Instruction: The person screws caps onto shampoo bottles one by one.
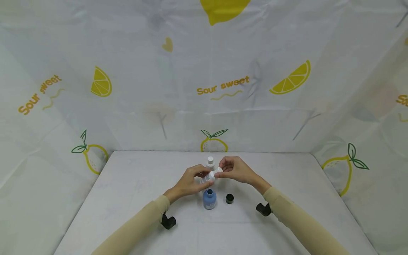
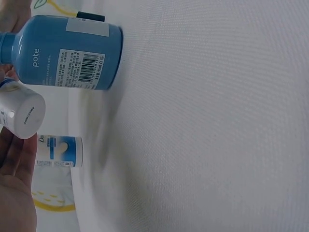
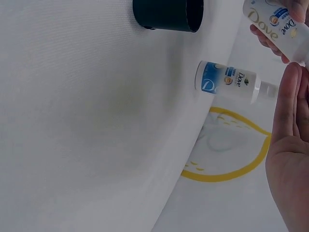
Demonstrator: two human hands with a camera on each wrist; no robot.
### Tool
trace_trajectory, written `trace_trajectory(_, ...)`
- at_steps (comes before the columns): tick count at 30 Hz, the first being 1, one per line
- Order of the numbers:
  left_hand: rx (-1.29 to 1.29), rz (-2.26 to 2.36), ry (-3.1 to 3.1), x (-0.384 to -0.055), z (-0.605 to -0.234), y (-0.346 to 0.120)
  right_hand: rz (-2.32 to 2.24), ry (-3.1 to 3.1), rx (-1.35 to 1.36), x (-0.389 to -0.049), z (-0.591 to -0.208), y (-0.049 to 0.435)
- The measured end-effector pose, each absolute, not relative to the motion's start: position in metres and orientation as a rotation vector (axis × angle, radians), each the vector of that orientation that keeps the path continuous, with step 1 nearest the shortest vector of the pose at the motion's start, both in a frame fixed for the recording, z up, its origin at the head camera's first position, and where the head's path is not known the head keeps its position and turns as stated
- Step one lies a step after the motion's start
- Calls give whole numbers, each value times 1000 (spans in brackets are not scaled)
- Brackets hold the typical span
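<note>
Here I am on the head view, and the white Dove bottle (image 1: 206,177) is up off the table (image 1: 143,226), tilted, between my two hands. My left hand (image 1: 190,180) holds it by the body, fingers and thumb around the sides; my right hand (image 1: 239,170) pinches the small white cap (image 1: 218,171) at the neck end. Whether that cap is fully clear of the neck, I can't tell.

Now the handling: I'd call this bottle light, its wall smooth plastic with a little give, more likely to slip than break. Best hold, to my mind, is the broad middle of the body, firm but no squeeze, since any liquid inside could well up. For the cap, fingertips on its rim; it's small and easily fumbled.

Just nearer me stands the blue bottle (image 1: 209,200), mouth bare, bulkier and probably heavier, with the dark cap (image 1: 229,198) to its right. Behind the hands, a second Dove bottle (image 1: 210,164) stands upright, white cap on.
</note>
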State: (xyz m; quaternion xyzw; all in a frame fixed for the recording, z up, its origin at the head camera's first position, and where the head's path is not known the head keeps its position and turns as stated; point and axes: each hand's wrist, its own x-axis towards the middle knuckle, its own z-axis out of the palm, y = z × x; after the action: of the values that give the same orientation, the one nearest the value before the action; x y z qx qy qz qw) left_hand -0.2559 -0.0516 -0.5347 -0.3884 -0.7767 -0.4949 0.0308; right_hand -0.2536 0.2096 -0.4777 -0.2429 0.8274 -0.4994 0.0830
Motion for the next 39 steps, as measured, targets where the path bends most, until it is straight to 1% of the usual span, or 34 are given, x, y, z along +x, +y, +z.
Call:
trace_trajectory(19,-1173,-1534,-2401,-253,-535,-53,-1469,2451,-699,-252,-479,210)
trace_trajectory(25,-1176,-1542,-2401,-254,-536,-54,-1527,2378,-835,-256,-476,217)
trace_trajectory(29,-1170,-1551,-2417,-254,-536,-54,-1592,2222,-937,-260,-477,223)
trace_trajectory(34,-1176,-1553,-2419,-253,-536,-54,-1621,2062,-968,-263,-476,226)
trace_trajectory(39,-1179,-1569,-2431,-252,-534,-53,-1605,2061,-955,-261,-473,224)
